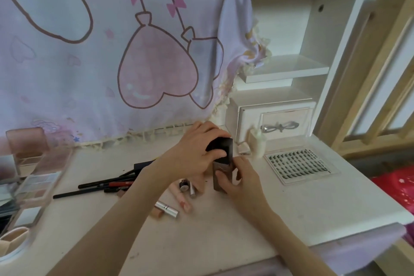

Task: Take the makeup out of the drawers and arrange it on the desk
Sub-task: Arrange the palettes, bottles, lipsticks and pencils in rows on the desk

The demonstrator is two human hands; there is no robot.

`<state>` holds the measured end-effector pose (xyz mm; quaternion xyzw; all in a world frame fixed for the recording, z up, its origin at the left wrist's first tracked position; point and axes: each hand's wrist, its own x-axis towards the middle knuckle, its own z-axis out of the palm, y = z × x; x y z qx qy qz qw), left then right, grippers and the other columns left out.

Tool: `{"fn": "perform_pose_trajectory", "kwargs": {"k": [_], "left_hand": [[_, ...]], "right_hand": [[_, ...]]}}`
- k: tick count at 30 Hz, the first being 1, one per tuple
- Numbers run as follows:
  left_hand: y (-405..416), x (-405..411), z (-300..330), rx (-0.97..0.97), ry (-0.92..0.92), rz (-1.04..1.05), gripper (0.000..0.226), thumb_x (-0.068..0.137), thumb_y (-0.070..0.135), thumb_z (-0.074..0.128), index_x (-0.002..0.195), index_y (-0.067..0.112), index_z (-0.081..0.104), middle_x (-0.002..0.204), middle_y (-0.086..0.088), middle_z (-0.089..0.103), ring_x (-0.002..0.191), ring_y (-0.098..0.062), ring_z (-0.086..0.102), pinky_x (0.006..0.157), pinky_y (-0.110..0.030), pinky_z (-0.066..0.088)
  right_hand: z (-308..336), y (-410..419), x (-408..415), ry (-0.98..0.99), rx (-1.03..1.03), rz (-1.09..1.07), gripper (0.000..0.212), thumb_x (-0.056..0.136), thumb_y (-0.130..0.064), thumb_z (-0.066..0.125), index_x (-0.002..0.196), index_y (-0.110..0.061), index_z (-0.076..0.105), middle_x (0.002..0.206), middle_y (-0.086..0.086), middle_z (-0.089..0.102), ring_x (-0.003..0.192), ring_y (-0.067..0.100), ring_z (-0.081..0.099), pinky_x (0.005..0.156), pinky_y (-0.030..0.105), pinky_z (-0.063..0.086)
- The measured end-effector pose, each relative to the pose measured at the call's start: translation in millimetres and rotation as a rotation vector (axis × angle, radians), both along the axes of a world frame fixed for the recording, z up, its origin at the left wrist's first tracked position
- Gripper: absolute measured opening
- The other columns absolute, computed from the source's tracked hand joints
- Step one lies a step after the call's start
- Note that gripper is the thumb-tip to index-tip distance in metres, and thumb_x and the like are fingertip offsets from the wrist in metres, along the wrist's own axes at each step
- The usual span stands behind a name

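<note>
Standing a tall bottle (220, 168) with a black cap upright on the table (291, 204), among makeup already laid out. Left hand (197, 152) wrapped over the cap, right hand (237, 181) gripping the brownish lower body. Lip tubes (177, 197) lying just left, pencils (103, 186) further left, lash tray (298, 163) to the right. Next, probably: settling the base flat, loosening both grips without tipping it, then going back to the drawers.

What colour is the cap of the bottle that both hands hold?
Black; the bottle body below is brownish-grey. Head view, the only one.
</note>
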<state>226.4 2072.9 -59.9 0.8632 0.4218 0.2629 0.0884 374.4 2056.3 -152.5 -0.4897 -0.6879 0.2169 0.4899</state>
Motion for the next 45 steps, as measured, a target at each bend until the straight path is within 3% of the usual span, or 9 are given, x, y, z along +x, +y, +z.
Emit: {"fn": "perform_pose_trajectory", "kwargs": {"k": [3, 7, 12, 22, 25, 29, 36, 39, 45], "left_hand": [[-8.3, 4.8, 11.5, -0.102, -0.148, -0.055, 0.022, 0.09, 0.034, 0.052, 0.109, 0.023, 0.053, 0.094, 0.01, 0.053, 0.085, -0.001, 0.049, 0.075, -0.011, 0.039], [-15.8, 18.1, 15.7, -0.034, -0.153, 0.013, 0.037, 0.081, 0.062, 0.041, 0.082, 0.025, 0.049, 0.066, 0.005, 0.056, 0.058, -0.008, 0.051, 0.054, -0.017, 0.042], [-15.4, 26.4, 1.7, 0.08, -0.232, 0.166, 0.033, 0.082, 0.044, 0.043, 0.061, 0.018, 0.047, 0.053, 0.001, 0.048, 0.051, -0.015, 0.045, 0.053, -0.031, 0.041], [-5.4, 34.2, 27.2, 0.119, -0.678, 0.397, 0.034, 0.079, 0.017, 0.056, 0.049, 0.021, 0.04, 0.04, 0.01, 0.038, 0.046, -0.002, 0.041, 0.049, -0.012, 0.033], [1.8, 29.6, 53.8, 0.284, -0.647, 0.458, 0.032, 0.083, 0.027, 0.05, 0.053, 0.021, 0.041, 0.045, 0.009, 0.037, 0.045, 0.004, 0.042, 0.047, -0.007, 0.034], [3.2, 67.8, 39.1, -0.015, -0.525, 0.375, 0.038, 0.083, 0.059, 0.044, 0.075, 0.023, 0.052, 0.065, 0.008, 0.053, 0.052, -0.005, 0.052, 0.05, -0.016, 0.039], [13.4, 69.9, -3.3, -0.289, -0.292, 0.255, 0.025, 0.091, 0.027, 0.054, 0.115, 0.021, 0.049, 0.107, 0.002, 0.053, 0.093, -0.015, 0.055, 0.081, -0.022, 0.045], [10.2, 81.0, -27.5, -0.352, -0.178, 0.321, 0.031, 0.09, 0.022, 0.054, 0.121, 0.023, 0.047, 0.113, -0.001, 0.047, 0.099, -0.02, 0.056, 0.089, -0.032, 0.047], [1.0, 95.9, -70.9, -0.266, -0.238, 0.515, 0.028, 0.088, 0.034, 0.056, 0.114, 0.023, 0.052, 0.109, 0.001, 0.061, 0.098, -0.015, 0.057, 0.077, -0.024, 0.045]], "right_hand": [[20.0, -11.7, 10.7, 0.228, -0.177, 0.239, 0.032, 0.078, -0.027, 0.058, 0.089, 0.001, 0.049, 0.075, 0.019, 0.06, 0.064, 0.019, 0.06, 0.058, 0.028, 0.049], [47.7, -24.0, 21.6, 0.3, -0.336, 0.547, 0.022, 0.083, -0.019, 0.058, 0.098, -0.005, 0.05, 0.065, 0.007, 0.06, 0.053, 0.019, 0.058, 0.052, 0.026, 0.048], [55.0, -33.5, 25.7, 0.202, -0.393, 0.563, 0.014, 0.091, -0.02, 0.057, 0.081, -0.015, 0.049, 0.057, -0.001, 0.056, 0.043, 0.012, 0.05, 0.044, 0.021, 0.041], [58.7, -32.1, 62.3, 0.111, -0.324, 0.425, 0.019, 0.087, -0.029, 0.062, 0.077, -0.018, 0.05, 0.049, -0.003, 0.05, 0.04, 0.012, 0.044, 0.042, 0.022, 0.037], [48.1, -34.3, 79.1, 0.228, -0.341, 0.311, 0.023, 0.087, -0.024, 0.063, 0.068, -0.031, 0.051, 0.052, -0.001, 0.05, 0.042, 0.011, 0.046, 0.044, 0.021, 0.039], [48.0, -16.7, 85.7, 0.394, -0.321, 0.123, 0.017, 0.087, -0.029, 0.061, 0.077, -0.02, 0.05, 0.064, 0.005, 0.056, 0.051, 0.013, 0.053, 0.049, 0.023, 0.045], [42.6, 10.2, 106.5, 0.399, -0.376, -0.081, 0.009, 0.09, -0.021, 0.056, 0.095, -0.014, 0.056, 0.095, 0.014, 0.062, 0.088, 0.024, 0.06, 0.079, 0.035, 0.048], [47.0, 16.4, 104.3, 0.304, -0.324, -0.081, 0.019, 0.086, -0.019, 0.062, 0.095, -0.002, 0.059, 0.084, 0.014, 0.06, 0.077, 0.022, 0.056, 0.069, 0.028, 0.044], [45.5, 30.5, 96.4, 0.162, -0.213, -0.14, 0.011, 0.081, -0.018, 0.07, 0.074, -0.022, 0.062, 0.07, -0.004, 0.06, 0.061, 0.007, 0.049, 0.052, 0.007, 0.037]]}}
